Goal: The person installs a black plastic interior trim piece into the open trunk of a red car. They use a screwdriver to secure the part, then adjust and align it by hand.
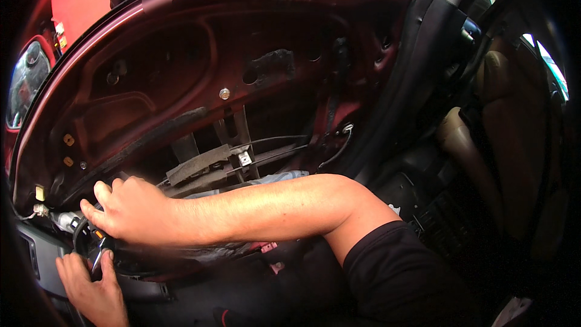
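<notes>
Gripping black cable (82, 233) at stripped maroon door panel (151, 85): right hand (130, 209) curled, left hand (91, 287) pinching it.

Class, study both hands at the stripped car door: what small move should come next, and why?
Probably steady the dark cable with the right hand while the left hand guides the small metal tool, since both hands meet at the door shell's lower corner.

A small metal tool (97, 258), thin and shiny, stands nearly upright against black cables (82, 233) at the stripped dark-red car door's (181, 60) lower left corner.
</notes>
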`<move>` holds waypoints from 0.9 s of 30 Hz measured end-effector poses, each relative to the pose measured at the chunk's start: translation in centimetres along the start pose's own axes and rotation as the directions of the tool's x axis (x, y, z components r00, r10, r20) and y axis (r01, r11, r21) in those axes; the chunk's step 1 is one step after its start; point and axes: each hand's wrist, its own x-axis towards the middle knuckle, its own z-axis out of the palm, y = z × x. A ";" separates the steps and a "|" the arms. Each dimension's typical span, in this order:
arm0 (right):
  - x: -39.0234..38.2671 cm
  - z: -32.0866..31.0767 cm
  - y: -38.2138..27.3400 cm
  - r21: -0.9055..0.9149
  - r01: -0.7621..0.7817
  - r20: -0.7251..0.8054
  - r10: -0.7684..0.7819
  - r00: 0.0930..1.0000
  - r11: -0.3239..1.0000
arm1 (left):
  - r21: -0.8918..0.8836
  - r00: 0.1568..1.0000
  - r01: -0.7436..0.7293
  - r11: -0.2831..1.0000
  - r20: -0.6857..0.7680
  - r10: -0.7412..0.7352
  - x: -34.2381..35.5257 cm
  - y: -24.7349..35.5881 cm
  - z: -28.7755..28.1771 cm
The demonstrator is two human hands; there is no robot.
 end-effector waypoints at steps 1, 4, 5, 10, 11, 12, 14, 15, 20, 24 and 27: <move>0.0 -0.1 0.3 -0.012 -0.007 0.005 0.007 1.000 1.000 | -0.003 0.998 -0.024 1.000 -0.054 0.024 0.3 0.7 0.5; 0.1 -0.4 1.8 0.012 0.006 0.059 -0.006 0.998 1.000 | -0.021 0.991 -0.024 0.999 -0.131 0.021 1.3 1.9 2.3; 0.5 -0.4 1.9 0.041 0.014 0.093 -0.017 0.996 0.999 | -0.023 0.990 -0.004 1.000 -0.142 0.001 1.5 1.9 2.6; 1.1 -1.6 1.4 0.141 -0.012 0.166 -0.012 0.986 0.990 | 0.055 0.992 0.017 0.998 -0.124 -0.010 1.0 3.1 -0.1; 0.8 -2.2 1.5 0.155 -0.001 0.136 -0.020 0.990 0.988 | 0.083 0.995 0.010 0.996 -0.100 -0.001 1.1 3.7 -0.6; 0.9 -3.1 1.2 0.111 -0.039 0.250 0.010 0.968 0.993 | 0.067 0.996 -0.001 0.998 -0.089 0.007 0.9 3.8 -0.8; 1.3 -3.8 0.8 0.003 -0.046 0.361 0.042 0.932 0.999 | 0.002 0.989 -0.054 0.999 -0.140 0.054 0.9 2.2 0.4; 0.8 -3.9 1.4 -0.038 -0.044 0.363 0.054 0.930 0.998 | -0.031 0.978 -0.104 0.994 -0.183 0.097 1.1 2.1 1.6; 0.3 -4.9 0.6 0.006 -0.194 0.405 0.175 0.897 0.981 | -0.154 0.919 -0.252 0.955 -0.347 0.187 0.4 1.4 -0.5; 0.9 -2.7 0.3 0.132 -0.079 0.264 0.042 0.964 0.988 | -0.200 0.913 -0.120 0.972 -0.407 0.029 -1.4 -2.3 -1.1; 0.4 -2.0 0.9 0.097 -0.073 0.245 0.048 0.968 0.993 | -0.297 0.935 0.031 0.954 -0.328 -0.132 -1.3 -2.8 -0.4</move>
